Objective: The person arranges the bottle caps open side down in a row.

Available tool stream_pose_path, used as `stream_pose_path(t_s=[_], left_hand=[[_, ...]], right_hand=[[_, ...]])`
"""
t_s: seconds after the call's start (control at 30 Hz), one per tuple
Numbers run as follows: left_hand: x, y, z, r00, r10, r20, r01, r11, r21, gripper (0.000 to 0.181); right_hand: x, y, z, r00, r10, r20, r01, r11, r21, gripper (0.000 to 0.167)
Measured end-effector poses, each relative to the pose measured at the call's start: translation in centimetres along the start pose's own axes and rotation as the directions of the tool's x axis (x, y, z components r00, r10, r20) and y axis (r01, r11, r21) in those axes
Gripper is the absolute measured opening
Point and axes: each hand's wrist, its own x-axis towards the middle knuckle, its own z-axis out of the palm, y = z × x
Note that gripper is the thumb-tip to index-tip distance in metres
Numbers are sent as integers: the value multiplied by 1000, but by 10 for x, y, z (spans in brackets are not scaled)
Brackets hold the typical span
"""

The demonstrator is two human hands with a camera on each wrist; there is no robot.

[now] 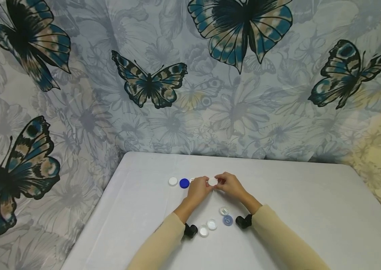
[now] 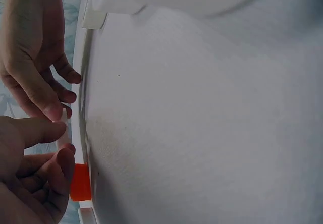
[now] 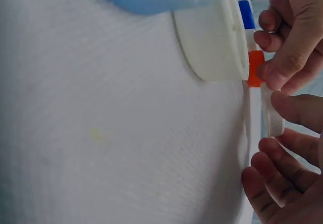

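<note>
In the head view, both hands meet around a white cap (image 1: 213, 181) above the table's far half. The left hand (image 1: 198, 189) pinches its left edge; the right hand (image 1: 232, 186) has thumb and fingers at its right side. The right wrist view shows the cap (image 3: 273, 115) on edge between the left hand (image 3: 300, 37) above and the right hand (image 3: 298, 178) below. An orange cap (image 3: 256, 68) stands beside the left fingertips there, with a blue cap (image 3: 247, 14) farther up. From the head, the left hand hides the orange cap.
A white cap (image 1: 173, 181) and the blue cap (image 1: 184, 183) lie left of the hands, with another white one partly hidden. Nearer, between the forearms, are a clear cap (image 1: 223, 211), a bluish cap (image 1: 228, 220) and two white caps (image 1: 211, 224). Butterfly-patterned cloth hangs behind the table.
</note>
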Motion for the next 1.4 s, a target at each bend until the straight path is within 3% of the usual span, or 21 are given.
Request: stream_pose_path(t_s=[0.27, 0.5, 0.73, 0.87, 1.03, 1.2, 1.4], left_hand=[[-1, -1, 1, 999, 9, 31, -9, 1000, 15, 30], [-10, -5, -3, 999, 33, 30, -29, 989, -143, 25], [-19, -7, -9, 990, 14, 139, 23, 965, -260, 21], [-24, -4, -13, 980, -8, 199, 73, 944, -323, 22], [-30, 2, -16, 968, 3, 250, 94, 923, -374, 24], [-35, 7, -17, 955, 30, 295, 85, 924, -372, 28], [-41, 12, -14, 944, 45, 328, 68, 944, -323, 28]], right_hand=[[5, 4, 7, 997, 75, 26, -73, 996, -56, 29], [2, 2, -1, 995, 89, 42, -87, 995, -49, 29], [-9, -4, -20, 990, 104, 93, -101, 994, -38, 26], [-22, -7, -28, 986, 103, 128, -102, 995, -21, 25], [-40, -8, -33, 983, 98, 153, -100, 995, 6, 23], [-55, -8, -38, 984, 72, 160, -74, 997, 7, 22], [-70, -5, -38, 982, 41, 186, -44, 999, 12, 22]])
